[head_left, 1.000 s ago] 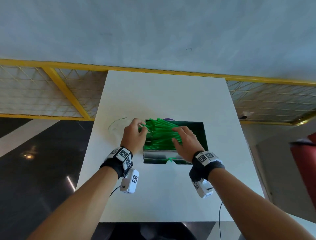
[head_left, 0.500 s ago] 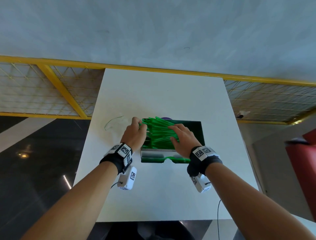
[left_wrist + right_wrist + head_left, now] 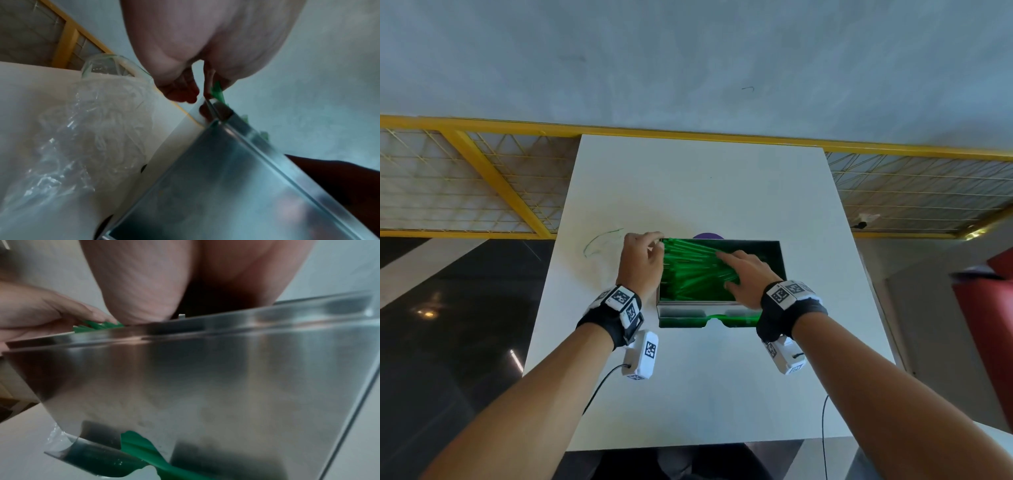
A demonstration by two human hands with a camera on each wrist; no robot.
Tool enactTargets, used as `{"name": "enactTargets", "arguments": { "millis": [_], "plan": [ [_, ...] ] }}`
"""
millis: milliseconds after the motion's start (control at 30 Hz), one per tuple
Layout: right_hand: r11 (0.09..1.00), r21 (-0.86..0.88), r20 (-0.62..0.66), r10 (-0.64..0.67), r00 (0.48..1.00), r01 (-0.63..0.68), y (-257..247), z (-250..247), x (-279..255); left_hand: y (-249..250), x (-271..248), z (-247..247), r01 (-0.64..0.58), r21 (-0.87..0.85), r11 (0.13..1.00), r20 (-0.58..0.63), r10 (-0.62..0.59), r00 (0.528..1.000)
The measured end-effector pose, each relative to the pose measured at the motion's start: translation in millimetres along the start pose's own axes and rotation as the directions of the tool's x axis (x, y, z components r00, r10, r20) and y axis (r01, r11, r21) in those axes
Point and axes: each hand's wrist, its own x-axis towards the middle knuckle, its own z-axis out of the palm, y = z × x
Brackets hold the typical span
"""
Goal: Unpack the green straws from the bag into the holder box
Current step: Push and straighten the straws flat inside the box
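Flatter now than a second ago: the green straws (image 3: 693,270) have sunk lower in the holder box (image 3: 779,260) under my palms. My right hand (image 3: 748,274) lies open on top of the pile, fingers straight, pressing. My left hand (image 3: 642,262) pinches the straw ends at the box's left rim, fingertips (image 3: 180,95) curled in. They're light, springy and slick, I reckon, so best squeezed as a bundle near the ends. Their long axis runs left to right, fanned a little toward the far left corner. Left of the box lies the empty clear bag (image 3: 82,129) on the white table (image 3: 705,178).
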Motion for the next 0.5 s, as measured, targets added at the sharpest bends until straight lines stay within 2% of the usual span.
{"name": "enactTargets", "arguments": {
  "millis": [67, 133, 267, 400, 500],
  "plan": [
    [1.000, -0.013, -0.021, -0.023, 1.000, 0.023, -2.2, -1.7, 2.1, -1.9, 1.9, 0.1, -0.043, -0.036, 0.998, -0.092, 0.039, 0.995],
    [0.999, 0.018, -0.078, -0.042, 0.996, 0.044, -2.4, -3.1, 2.7, -5.0, 2.6, 0.4, -0.050, -0.084, 0.995, -0.124, 0.039, 0.991],
    [0.998, 0.039, -0.112, -0.051, 0.992, 0.056, -1.8, -4.0, 1.4, -4.5, 3.0, 1.3, -0.006, -0.094, 0.996, -0.096, -0.003, 0.995],
    [0.997, 0.018, -0.037, -0.072, 0.997, 0.073, -1.8, -2.5, 3.7, -5.2, 0.1, 10.3, -0.096, 0.134, 0.986, 0.054, 0.090, 0.995],
    [0.998, -0.008, 0.001, -0.068, 0.998, 0.068, -2.0, -4.9, 5.1, -8.0, -1.3, 13.4, -0.099, 0.116, 0.988, 0.006, 0.099, 0.995]
  ]
}}
